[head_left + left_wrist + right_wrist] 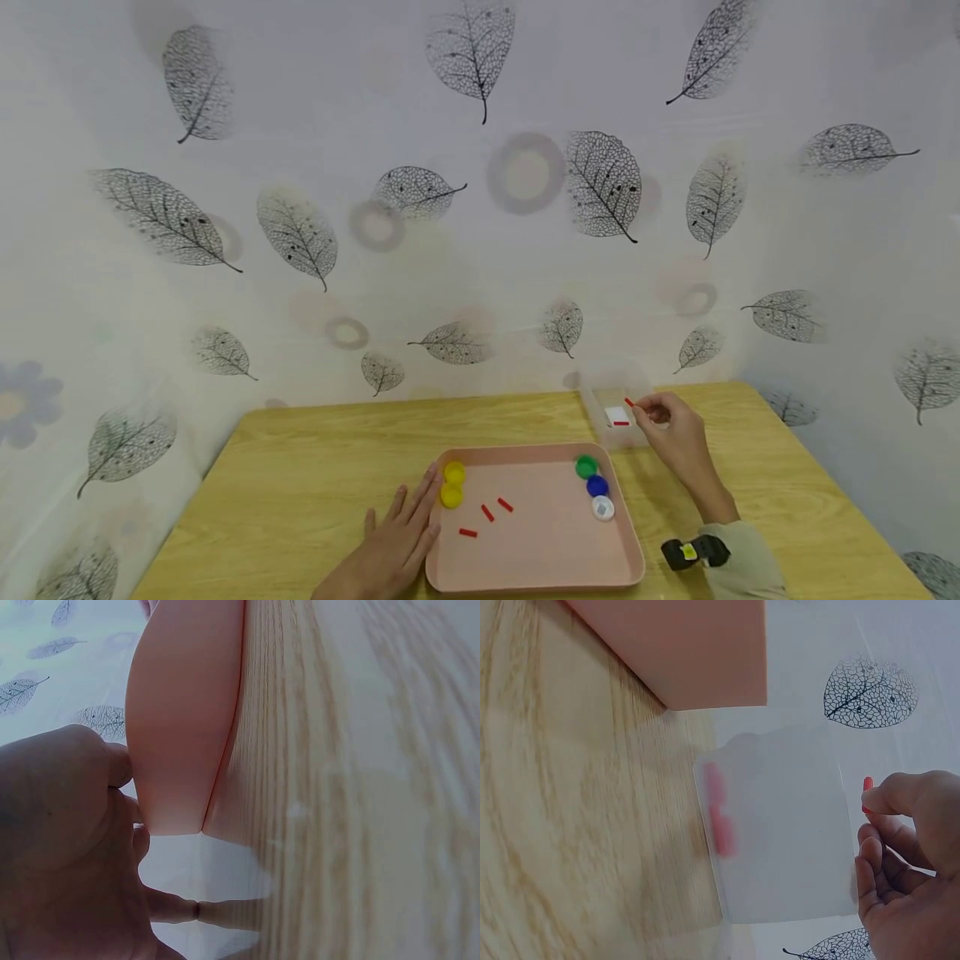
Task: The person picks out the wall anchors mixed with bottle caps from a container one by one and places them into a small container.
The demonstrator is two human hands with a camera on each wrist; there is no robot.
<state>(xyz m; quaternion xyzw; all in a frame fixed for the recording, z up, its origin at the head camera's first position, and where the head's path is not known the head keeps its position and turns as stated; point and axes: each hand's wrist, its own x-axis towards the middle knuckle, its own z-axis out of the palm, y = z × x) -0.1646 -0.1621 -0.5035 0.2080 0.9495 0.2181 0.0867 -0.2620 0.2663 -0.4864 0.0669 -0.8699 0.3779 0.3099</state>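
Between thumb and fingertip my right hand (677,435) pinches a small red stick (867,795), held over the right side of a translucent plastic box (596,414). Inside that box lie a white piece (617,415) and another red stick (621,423). My left hand (395,540) rests along the left edge of a pink tray (551,550), its fingers extended against the rim. Several red sticks (487,512) lie scattered in the tray's left half. Red shapes (721,829) show blurred through the box wall in the right wrist view.
Two yellow caps (452,484) sit at the tray's upper left. Down its right side stand a green cap (587,467), a blue cap (597,486) and a white cap (603,508). The wooden table (300,467) meets a leaf-patterned curtain (450,250) behind.
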